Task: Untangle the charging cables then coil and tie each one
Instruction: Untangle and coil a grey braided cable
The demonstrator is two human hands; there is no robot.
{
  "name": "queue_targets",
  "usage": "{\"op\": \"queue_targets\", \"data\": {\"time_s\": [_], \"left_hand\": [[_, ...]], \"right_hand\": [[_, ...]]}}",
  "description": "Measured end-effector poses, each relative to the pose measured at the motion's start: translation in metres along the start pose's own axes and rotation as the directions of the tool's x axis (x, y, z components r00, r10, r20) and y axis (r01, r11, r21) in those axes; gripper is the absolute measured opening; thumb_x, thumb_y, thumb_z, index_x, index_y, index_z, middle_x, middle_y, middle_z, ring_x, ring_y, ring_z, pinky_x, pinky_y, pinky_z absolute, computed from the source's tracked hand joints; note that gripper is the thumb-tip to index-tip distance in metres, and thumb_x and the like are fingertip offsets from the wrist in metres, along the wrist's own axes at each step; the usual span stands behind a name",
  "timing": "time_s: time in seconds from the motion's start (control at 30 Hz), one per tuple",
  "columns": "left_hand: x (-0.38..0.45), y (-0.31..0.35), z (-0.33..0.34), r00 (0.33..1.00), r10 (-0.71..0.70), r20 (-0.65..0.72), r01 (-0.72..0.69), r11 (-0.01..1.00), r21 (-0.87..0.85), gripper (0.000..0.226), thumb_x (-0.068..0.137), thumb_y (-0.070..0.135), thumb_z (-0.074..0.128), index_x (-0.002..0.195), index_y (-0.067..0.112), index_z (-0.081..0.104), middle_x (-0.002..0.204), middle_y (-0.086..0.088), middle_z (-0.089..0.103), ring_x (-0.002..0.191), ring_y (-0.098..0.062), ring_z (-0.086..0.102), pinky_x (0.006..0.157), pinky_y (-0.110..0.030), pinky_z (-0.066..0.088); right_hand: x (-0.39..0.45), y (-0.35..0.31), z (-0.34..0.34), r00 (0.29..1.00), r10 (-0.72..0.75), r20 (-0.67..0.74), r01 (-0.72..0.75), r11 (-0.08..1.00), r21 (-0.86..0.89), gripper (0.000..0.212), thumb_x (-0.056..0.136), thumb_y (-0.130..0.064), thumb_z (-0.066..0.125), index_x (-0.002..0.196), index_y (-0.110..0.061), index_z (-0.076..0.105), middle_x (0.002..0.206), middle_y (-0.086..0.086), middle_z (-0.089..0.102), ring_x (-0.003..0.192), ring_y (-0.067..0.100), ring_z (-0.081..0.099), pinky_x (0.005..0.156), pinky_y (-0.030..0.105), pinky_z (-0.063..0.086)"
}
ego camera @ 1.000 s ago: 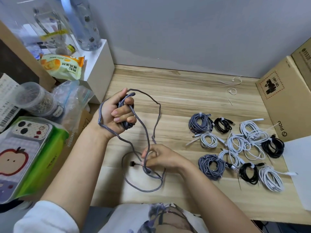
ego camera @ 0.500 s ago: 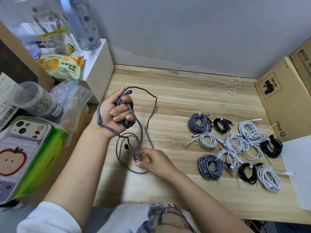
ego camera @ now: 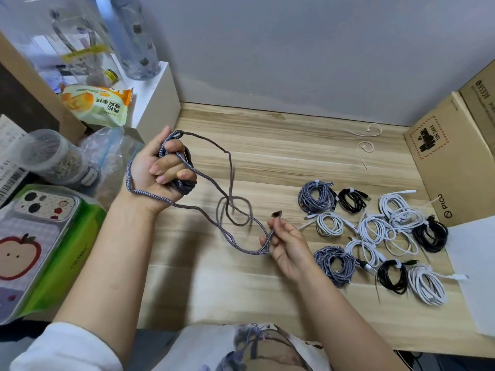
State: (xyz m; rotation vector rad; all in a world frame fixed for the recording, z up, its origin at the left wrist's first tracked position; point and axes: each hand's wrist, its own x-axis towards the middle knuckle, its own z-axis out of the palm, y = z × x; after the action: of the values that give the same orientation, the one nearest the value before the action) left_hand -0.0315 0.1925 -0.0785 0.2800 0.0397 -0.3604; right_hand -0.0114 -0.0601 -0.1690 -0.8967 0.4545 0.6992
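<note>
Many coiled cables [ego camera: 375, 231] lie tied on the bench [ego camera: 267, 156], while the left hand [ego camera: 160, 170] clenches the half-wound grey braided cable [ego camera: 214, 218] and the right hand [ego camera: 286, 242] pinches its loose, looped end.

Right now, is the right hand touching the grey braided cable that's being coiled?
Touching. The head view shows the right hand pinching the grey braided cable near its plug end, with the cable running up between the fingers while the left hand grips the wound part.

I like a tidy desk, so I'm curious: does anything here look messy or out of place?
Only the grey cable being worked on: it crosses itself in a loose tangle between the left hand and right hand. The coiled cables lie tied on the table.
</note>
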Motion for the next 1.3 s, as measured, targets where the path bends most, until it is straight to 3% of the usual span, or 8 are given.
{"op": "queue_targets", "data": {"time_s": [0.27, 0.4, 0.53, 0.67, 0.87, 0.97, 1.07, 1.3], "left_hand": [[0.006, -0.002, 0.001, 0.999, 0.006, 0.036, -0.005, 0.999, -0.036, 0.053, 0.101, 0.035, 0.033, 0.081, -0.006, 0.059, 0.054, -0.023, 0.060, 0.045, -0.022, 0.036, 0.070, -0.036, 0.042], [0.009, -0.004, 0.003, 0.999, -0.002, 0.042, 0.002, 1.000, -0.019, 0.052, 0.101, 0.034, 0.033, 0.083, -0.007, 0.059, 0.056, -0.023, 0.061, 0.046, -0.022, 0.036, 0.071, -0.035, 0.041], [0.012, -0.007, 0.004, 0.999, -0.012, 0.038, 0.013, 1.000, -0.005, 0.052, 0.101, 0.034, 0.032, 0.083, -0.006, 0.060, 0.055, -0.022, 0.062, 0.046, -0.022, 0.036, 0.071, -0.035, 0.041], [0.011, -0.004, 0.005, 0.999, -0.011, 0.046, 0.011, 1.000, -0.006, 0.053, 0.101, 0.035, 0.032, 0.085, -0.007, 0.060, 0.057, -0.023, 0.062, 0.047, -0.022, 0.036, 0.072, -0.035, 0.041], [0.006, 0.005, 0.004, 0.999, -0.001, 0.042, 0.002, 1.000, -0.023, 0.056, 0.102, 0.037, 0.030, 0.083, -0.007, 0.060, 0.055, -0.024, 0.060, 0.047, -0.023, 0.036, 0.071, -0.034, 0.040], [0.007, 0.003, 0.011, 0.997, -0.022, 0.071, 0.026, 0.999, -0.048, 0.054, 0.101, 0.036, 0.032, 0.081, -0.006, 0.059, 0.046, -0.017, 0.043, 0.046, -0.022, 0.035, 0.068, -0.033, 0.039], [0.009, -0.005, 0.021, 0.994, -0.049, 0.100, 0.056, 0.996, -0.075, 0.050, 0.100, 0.034, 0.035, 0.078, -0.005, 0.058, 0.047, -0.007, 0.037, 0.045, -0.020, 0.034, 0.066, -0.032, 0.038], [0.013, -0.016, 0.033, 0.990, -0.102, 0.099, 0.108, 0.992, -0.061, 0.053, 0.100, 0.038, 0.033, 0.078, -0.003, 0.058, 0.045, -0.006, 0.037, 0.044, -0.020, 0.033, 0.065, -0.031, 0.037]], "right_hand": [[0.000, 0.010, -0.012, 0.991, 0.114, 0.070, -0.079, 0.923, -0.376, 0.030, 0.077, 0.020, 0.057, 0.063, -0.006, 0.056, 0.070, 0.005, 0.066, 0.059, 0.009, 0.064, 0.055, 0.020, 0.047], [0.004, 0.012, -0.013, 0.973, 0.061, 0.222, 0.191, 0.328, -0.925, 0.012, 0.072, -0.005, 0.079, 0.067, -0.013, 0.071, 0.070, 0.000, 0.061, 0.069, 0.013, 0.057, 0.070, 0.025, 0.045], [0.000, 0.012, 0.000, 0.928, 0.194, 0.318, 0.359, -0.234, -0.904, 0.019, 0.082, -0.035, 0.069, 0.086, -0.018, 0.076, 0.085, 0.003, 0.058, 0.089, 0.019, 0.058, 0.077, 0.032, 0.048], [-0.001, 0.015, 0.000, 0.864, 0.276, 0.421, 0.480, -0.200, -0.854, 0.025, 0.083, -0.036, 0.068, 0.107, -0.029, 0.072, 0.093, -0.005, 0.050, 0.101, 0.019, 0.052, 0.086, 0.031, 0.042], [-0.008, 0.023, -0.003, 0.791, 0.049, 0.609, 0.609, 0.019, -0.793, 0.033, 0.081, -0.044, 0.062, 0.111, -0.054, 0.055, 0.103, -0.022, 0.044, 0.103, 0.009, 0.044, 0.095, 0.024, 0.024], [-0.005, 0.023, -0.003, 0.855, -0.064, 0.514, 0.514, -0.010, -0.857, 0.012, 0.072, -0.022, 0.076, 0.080, -0.030, 0.073, 0.090, -0.017, 0.047, 0.090, 0.009, 0.048, 0.083, 0.027, 0.036], [-0.001, 0.020, -0.001, 0.902, -0.216, 0.373, 0.377, -0.026, -0.926, 0.033, 0.068, -0.009, 0.074, 0.059, -0.031, 0.050, 0.079, -0.009, 0.044, 0.079, 0.011, 0.048, 0.068, 0.025, 0.037], [0.012, 0.021, -0.003, 0.921, -0.351, 0.169, 0.304, 0.379, -0.874, 0.044, 0.067, 0.016, 0.056, 0.069, -0.026, 0.045, 0.077, -0.004, 0.046, 0.068, 0.010, 0.042, 0.062, 0.013, 0.033]]}}
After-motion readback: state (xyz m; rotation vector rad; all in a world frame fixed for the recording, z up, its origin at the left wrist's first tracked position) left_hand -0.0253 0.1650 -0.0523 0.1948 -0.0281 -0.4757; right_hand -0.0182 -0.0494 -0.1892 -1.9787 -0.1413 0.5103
